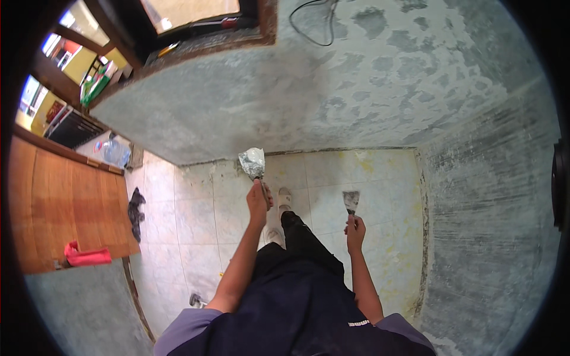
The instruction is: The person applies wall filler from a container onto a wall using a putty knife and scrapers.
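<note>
My left hand (257,202) is closed round the handle of a putty knife, whose blade carries a thick heap of white putty (253,159). To the right, my right hand (355,232) grips a second putty knife (351,200), its flat blade pointing away from me and smeared with grey-white residue. Both tools are held out in front of my body, above the tiled floor. Ahead is a grey wall (196,107), with patchy pale filler (409,77) spread over its right part. Neither blade clearly touches the wall.
A wooden door (77,202) with a red cloth (88,254) stands at left. A dark rag (136,213) lies on the tiles (193,219) beside it. A clear plastic bottle (116,153) is near the doorway. Another grey wall (487,196) rises at right. A cable (309,37) hangs ahead.
</note>
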Demonstrator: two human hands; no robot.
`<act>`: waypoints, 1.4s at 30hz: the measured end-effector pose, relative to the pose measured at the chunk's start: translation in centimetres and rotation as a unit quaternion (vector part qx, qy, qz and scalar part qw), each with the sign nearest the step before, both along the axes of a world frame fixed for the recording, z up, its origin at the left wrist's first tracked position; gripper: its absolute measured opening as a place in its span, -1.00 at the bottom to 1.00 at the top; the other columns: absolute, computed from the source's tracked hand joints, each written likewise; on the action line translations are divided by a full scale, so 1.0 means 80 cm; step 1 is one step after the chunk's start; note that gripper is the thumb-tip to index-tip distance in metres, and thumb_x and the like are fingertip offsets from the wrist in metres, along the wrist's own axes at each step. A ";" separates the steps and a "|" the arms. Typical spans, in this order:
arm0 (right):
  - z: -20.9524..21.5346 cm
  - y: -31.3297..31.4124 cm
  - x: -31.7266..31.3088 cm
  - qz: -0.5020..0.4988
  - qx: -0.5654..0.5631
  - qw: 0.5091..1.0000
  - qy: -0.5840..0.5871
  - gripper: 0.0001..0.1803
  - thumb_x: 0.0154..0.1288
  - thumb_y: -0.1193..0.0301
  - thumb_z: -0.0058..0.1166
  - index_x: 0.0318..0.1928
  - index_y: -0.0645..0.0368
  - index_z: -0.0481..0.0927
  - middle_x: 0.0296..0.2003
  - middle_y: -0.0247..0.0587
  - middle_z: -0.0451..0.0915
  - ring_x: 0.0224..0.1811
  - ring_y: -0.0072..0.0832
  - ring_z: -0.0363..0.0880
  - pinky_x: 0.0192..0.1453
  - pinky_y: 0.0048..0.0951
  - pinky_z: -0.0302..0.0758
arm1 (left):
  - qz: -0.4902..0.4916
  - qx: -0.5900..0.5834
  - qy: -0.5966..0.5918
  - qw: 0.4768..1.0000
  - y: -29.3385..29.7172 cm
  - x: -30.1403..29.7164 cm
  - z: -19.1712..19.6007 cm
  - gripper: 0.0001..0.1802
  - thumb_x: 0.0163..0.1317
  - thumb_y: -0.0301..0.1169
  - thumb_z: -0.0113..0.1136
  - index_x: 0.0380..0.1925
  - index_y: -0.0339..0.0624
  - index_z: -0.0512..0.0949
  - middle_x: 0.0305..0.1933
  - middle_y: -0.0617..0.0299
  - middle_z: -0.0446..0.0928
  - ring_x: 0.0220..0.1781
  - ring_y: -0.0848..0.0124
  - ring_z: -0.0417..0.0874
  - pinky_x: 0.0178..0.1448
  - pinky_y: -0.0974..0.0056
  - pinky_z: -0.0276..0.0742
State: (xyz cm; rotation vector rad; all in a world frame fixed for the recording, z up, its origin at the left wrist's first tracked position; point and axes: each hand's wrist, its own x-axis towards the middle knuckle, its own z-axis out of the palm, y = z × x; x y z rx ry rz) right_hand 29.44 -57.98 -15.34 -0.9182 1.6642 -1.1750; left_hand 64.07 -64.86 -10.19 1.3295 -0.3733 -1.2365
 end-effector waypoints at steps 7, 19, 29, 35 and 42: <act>0.102 -0.040 0.096 0.176 0.034 0.978 -0.110 -0.74 0.59 0.26 0.13 -0.14 0.23 0.58 -0.42 -0.39 0.53 -0.56 -0.71 0.41 -0.53 -0.56 0.33 | 0.016 0.030 0.051 0.998 0.056 -0.042 -0.024 -0.40 0.57 0.19 -0.05 -0.35 -0.11 0.54 -0.58 0.37 0.45 -0.66 0.59 0.45 -0.58 0.44 0.38; 0.101 -0.191 0.227 0.328 -0.108 0.920 0.186 -0.70 0.45 0.29 0.30 -0.10 0.34 0.69 -0.47 -0.27 0.64 -0.51 -0.61 0.46 -0.39 -0.45 0.41 | 0.049 0.015 0.072 0.996 -0.023 -0.045 -0.097 -0.47 0.65 0.05 -0.11 -0.34 -0.14 0.48 -0.56 0.42 0.36 -0.62 0.64 0.35 -0.54 0.44 0.32; -0.163 -0.319 0.254 0.336 -0.079 0.911 0.223 -0.69 0.44 0.29 0.30 -0.10 0.33 0.69 -0.32 -0.08 0.69 -0.32 -0.32 0.64 -0.21 -0.35 0.55 | 0.104 0.016 0.031 0.994 -0.149 0.042 -0.349 -0.44 0.63 0.12 -0.15 -0.27 -0.14 0.50 -0.51 0.34 0.45 -0.62 0.55 0.46 -0.55 0.42 0.38; -0.348 -0.391 0.293 0.274 -0.086 0.952 0.103 -0.72 0.54 0.31 0.21 -0.04 0.33 0.60 -0.51 -0.53 0.34 -0.49 -0.79 0.18 -0.44 -0.62 0.21 | 0.133 -0.009 0.071 0.989 -0.194 0.108 -0.450 -0.46 0.65 0.09 -0.16 -0.26 -0.15 0.51 -0.50 0.32 0.47 -0.60 0.54 0.46 -0.51 0.40 0.40; -0.533 -0.470 0.380 0.212 -0.302 0.928 -0.051 -0.81 0.68 0.33 -0.05 0.02 0.20 0.37 -0.45 -0.46 0.38 -0.46 -0.74 0.22 -0.41 -0.62 0.21 | 0.080 -0.054 0.038 0.995 -0.216 0.142 -0.537 -0.43 0.64 0.15 -0.22 -0.23 -0.11 0.46 -0.50 0.31 0.42 -0.58 0.51 0.44 -0.50 0.36 0.38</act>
